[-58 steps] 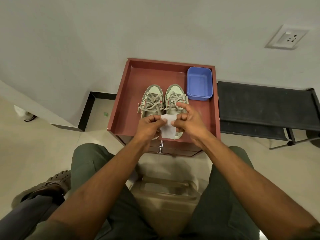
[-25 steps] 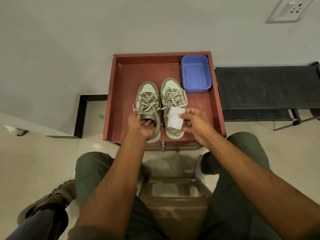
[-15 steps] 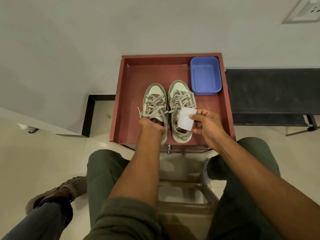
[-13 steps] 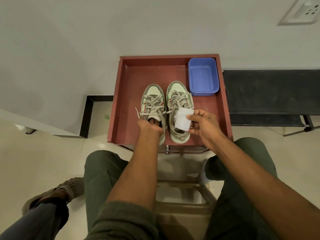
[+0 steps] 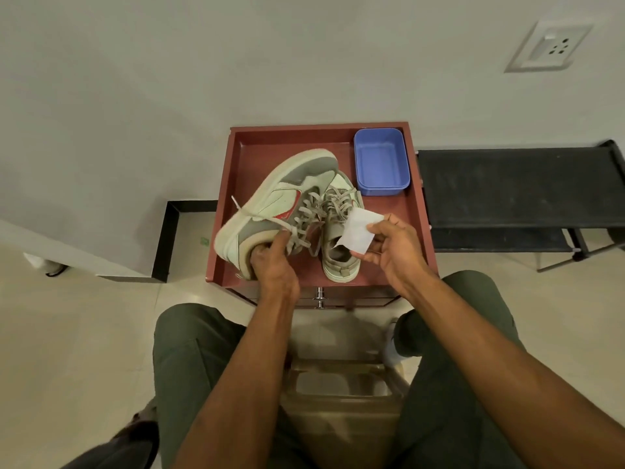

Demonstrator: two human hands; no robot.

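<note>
Red-brown tray (image 5: 243,170), raised rim all round, bare patch at far left. Left hand (image 5: 274,265) grips one sneaker (image 5: 280,198), fingers curled round the heel collar; shoe tipped sideways over the tray's near-left edge. Right hand (image 5: 394,247) pinches white wipe (image 5: 359,231) above second sneaker (image 5: 340,265), flat on tray. Blue tub (image 5: 380,164) in far-right corner. Black bench (image 5: 507,184) right; grey wall (image 5: 304,62) behind.

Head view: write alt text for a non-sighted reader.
Left hand holds a pale green sneaker tilted over a red tray; right hand pinches a white wipe. The other sneaker and a blue tub sit on the tray.
</note>
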